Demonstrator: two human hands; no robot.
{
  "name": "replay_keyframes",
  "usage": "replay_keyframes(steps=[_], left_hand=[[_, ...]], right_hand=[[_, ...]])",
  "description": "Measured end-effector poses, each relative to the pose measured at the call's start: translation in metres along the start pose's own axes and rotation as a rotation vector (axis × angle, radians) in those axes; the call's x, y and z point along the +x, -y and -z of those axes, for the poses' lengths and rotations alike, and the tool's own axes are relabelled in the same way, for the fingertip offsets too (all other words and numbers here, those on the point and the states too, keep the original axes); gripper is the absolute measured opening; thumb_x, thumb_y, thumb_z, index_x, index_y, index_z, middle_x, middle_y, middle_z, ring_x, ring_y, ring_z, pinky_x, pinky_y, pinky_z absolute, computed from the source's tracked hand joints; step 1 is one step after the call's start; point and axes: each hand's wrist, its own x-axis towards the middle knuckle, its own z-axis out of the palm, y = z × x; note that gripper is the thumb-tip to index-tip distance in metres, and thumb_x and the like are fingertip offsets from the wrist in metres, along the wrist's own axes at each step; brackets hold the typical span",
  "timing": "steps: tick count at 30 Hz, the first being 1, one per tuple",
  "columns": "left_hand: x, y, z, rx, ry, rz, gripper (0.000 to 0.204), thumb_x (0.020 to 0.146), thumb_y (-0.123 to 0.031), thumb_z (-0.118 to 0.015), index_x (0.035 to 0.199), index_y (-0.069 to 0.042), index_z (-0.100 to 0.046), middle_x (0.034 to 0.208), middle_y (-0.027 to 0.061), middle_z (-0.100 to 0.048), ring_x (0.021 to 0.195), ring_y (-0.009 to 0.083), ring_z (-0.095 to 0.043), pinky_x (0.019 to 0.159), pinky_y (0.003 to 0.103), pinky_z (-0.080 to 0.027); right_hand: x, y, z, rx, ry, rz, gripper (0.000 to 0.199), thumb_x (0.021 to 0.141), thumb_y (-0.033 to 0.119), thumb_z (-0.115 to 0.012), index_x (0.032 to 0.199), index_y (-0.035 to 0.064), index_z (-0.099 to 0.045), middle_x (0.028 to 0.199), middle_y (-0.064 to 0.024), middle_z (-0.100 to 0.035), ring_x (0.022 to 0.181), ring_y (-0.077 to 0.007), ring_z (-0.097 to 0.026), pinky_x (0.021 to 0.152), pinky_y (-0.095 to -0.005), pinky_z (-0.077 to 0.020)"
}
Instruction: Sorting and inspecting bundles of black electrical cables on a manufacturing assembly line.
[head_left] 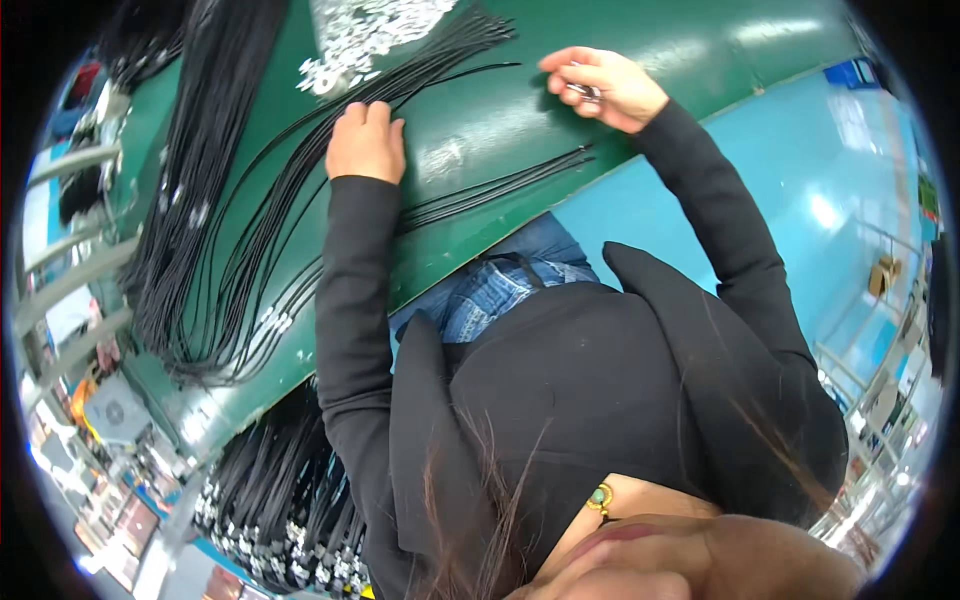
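Observation:
My left hand (367, 145) is over a bundle of thin black cables (415, 75) on the green table, its fingers curled down and pressed together on them. One black cable (480, 69) reaches out from near its fingertips toward the right. Off to the right, my right hand (612, 88) is raised near the table's edge. Its fingers curl around a few small white and metallic pieces (586, 93), partly hidden in the palm. Below my left hand, another few black cables (500, 190) lie along the near edge.
A clear plastic bag (375, 35) of small white parts spills open at the back of the green table (720, 60). Thick black cable bundles (215, 120) cover the left side. More cables with white ends (290, 490) hang below the table at lower left.

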Motion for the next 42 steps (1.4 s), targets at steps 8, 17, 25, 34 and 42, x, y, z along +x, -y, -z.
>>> replay_keyframes(steps=[8, 17, 25, 34, 42], left_hand=[[0.034, -0.037, -0.026, -0.056, -0.035, -0.118, 0.020, 0.074, -0.021, -0.068, 0.077, -0.010, -0.052, 0.079, 0.0084, -0.052, 0.074, 0.0284, -0.055, 0.058, 0.041, -0.045], [0.042, -0.035, -0.045, 0.024, -0.056, -0.005, 0.019, 0.075, -0.020, -0.067, 0.080, -0.011, -0.052, 0.082, 0.0076, -0.053, 0.073, 0.0282, -0.054, 0.058, 0.039, -0.046], [0.045, -0.034, -0.033, -0.099, 0.022, -0.010, 0.012, 0.075, -0.013, -0.066, 0.080, -0.010, -0.055, 0.080, 0.0080, -0.053, 0.075, 0.0293, -0.055, 0.064, 0.042, -0.045], [0.041, -0.051, -0.019, -0.302, -0.095, -0.071, 0.009, 0.074, -0.009, -0.066, 0.080, -0.007, -0.059, 0.079, 0.0089, -0.054, 0.072, 0.0285, -0.056, 0.063, 0.038, -0.046], [0.036, -0.071, -0.012, -0.493, -0.046, 0.009, 0.009, 0.076, -0.003, -0.067, 0.085, -0.006, -0.065, 0.072, 0.0081, -0.056, 0.059, 0.0185, -0.056, 0.055, 0.028, -0.046]], right_hand=[[0.013, -0.017, 0.011, 0.279, 0.070, -0.061, 0.019, 0.090, 0.017, -0.056, 0.100, 0.0008, -0.055, 0.078, -0.0028, -0.053, 0.057, -0.0034, -0.043, 0.041, -0.0143, -0.0321], [0.013, -0.016, -0.002, 0.268, -0.055, -0.003, 0.017, 0.088, 0.013, -0.058, 0.098, -0.0004, -0.057, 0.076, -0.0019, -0.055, 0.060, -0.0040, -0.046, 0.044, -0.0145, -0.0373], [0.015, -0.022, -0.001, 0.173, -0.071, 0.055, 0.016, 0.087, 0.012, -0.060, 0.099, 0.0003, -0.057, 0.080, -0.0034, -0.057, 0.063, -0.0041, -0.050, 0.047, -0.0154, -0.0397], [0.016, -0.025, -0.001, 0.158, -0.115, 0.089, 0.015, 0.087, 0.012, -0.060, 0.097, 0.0007, -0.058, 0.080, -0.0029, -0.057, 0.064, -0.0041, -0.049, 0.047, -0.0153, -0.0391], [0.016, -0.019, -0.003, 0.259, -0.042, 0.067, 0.015, 0.088, 0.011, -0.059, 0.097, 0.0005, -0.057, 0.080, -0.0023, -0.055, 0.064, -0.0049, -0.048, 0.047, -0.0153, -0.0383]])
